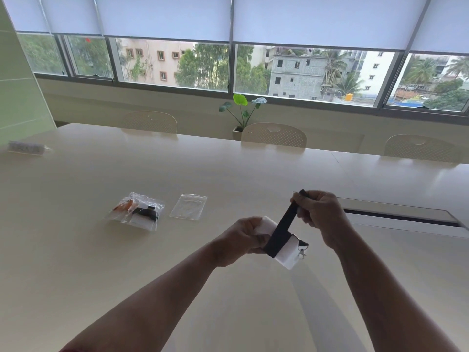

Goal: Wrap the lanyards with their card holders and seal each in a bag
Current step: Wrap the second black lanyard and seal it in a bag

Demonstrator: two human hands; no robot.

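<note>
We are in an office meeting room: a long pale bench (228, 168), matching perforated chairs (274, 135), roller blinds (162, 16) over wide windows (312, 72).

A long, pale cream desk (177, 174) fills the room. Three cream perforated-back chairs (274, 135) stand along its far side. Behind them, a green leafy plant in a small pale square pot (241, 110) sits below wide windows (314, 72) half covered by white roller blinds (162, 16).

Both forearms are bare from the wrists down to the frame's bottom edge. The left hand (243, 237) and right hand (321, 215) wear no gloves, rings or watch. A sliver of red cloth (72, 350) shows at the left arm's lower end.
</note>
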